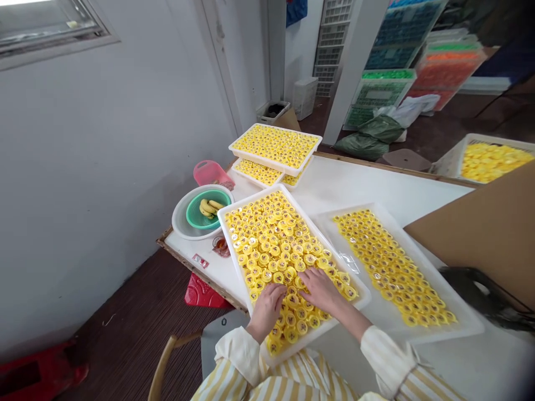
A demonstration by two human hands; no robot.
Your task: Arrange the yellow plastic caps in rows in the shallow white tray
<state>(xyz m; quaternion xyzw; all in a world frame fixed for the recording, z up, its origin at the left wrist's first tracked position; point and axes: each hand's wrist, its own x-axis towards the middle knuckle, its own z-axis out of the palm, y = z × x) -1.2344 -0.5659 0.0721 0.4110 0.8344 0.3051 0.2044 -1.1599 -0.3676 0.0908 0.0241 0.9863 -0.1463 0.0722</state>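
A white tray point(231, 260) in front of me is filled with small round yellow plastic pieces point(273, 250), each with a dark printed picture in the middle. They lie loosely heaped toward the centre. My left hand point(268, 307) is over the near part of the tray, fingers curled together and tips down among the pieces; what they hold, if anything, is hidden. To its right, my right hand point(321, 288) rests on the pieces with fingers stretched and apart. A second white tray point(453, 298) on the right carries similar yellow pieces point(393, 267) in close rows.
Filled trays point(276, 147) are stacked at the table's far end. On the left stand a white basin point(180, 214) with a green basket point(194, 214) of bananas point(209, 208), and a pink scoop point(204, 172). A cardboard box point(480, 234) borders the right side.
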